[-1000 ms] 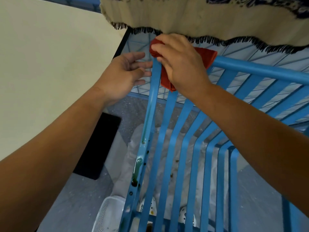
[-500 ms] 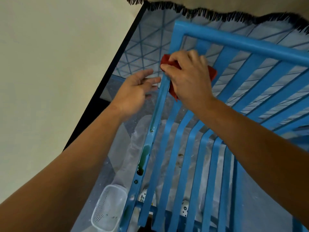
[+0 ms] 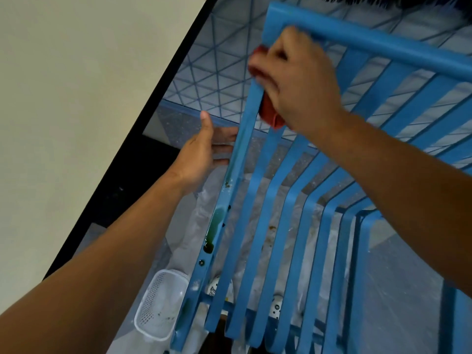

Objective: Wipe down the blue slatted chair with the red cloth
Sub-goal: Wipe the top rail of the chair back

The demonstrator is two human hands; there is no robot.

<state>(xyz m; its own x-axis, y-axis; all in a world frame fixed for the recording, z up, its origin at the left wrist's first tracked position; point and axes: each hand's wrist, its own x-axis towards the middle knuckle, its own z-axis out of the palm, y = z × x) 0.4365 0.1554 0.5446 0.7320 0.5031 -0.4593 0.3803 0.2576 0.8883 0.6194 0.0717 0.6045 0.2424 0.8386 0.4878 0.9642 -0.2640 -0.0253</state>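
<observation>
Blue slatted chair [image 3: 268, 226] is seen from above, backrest rail at top, slats curving down into the seat. Green smear and specks are noted on the left frame bar. Red cloth [image 3: 272, 114] is bunched, pressed against the upper left slats, mostly hidden.

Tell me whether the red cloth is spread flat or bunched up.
Bunched: the red cloth shows only as a crumpled wad under the right hand, pressed against the chair frame.

The chair [image 3: 258, 226] looks like smooth, painted blue slats with a slight sheen, green-stained beside the perforated white plastic basket [image 3: 161, 305]; the cloth [image 3: 270, 113] is soft red fabric.
</observation>
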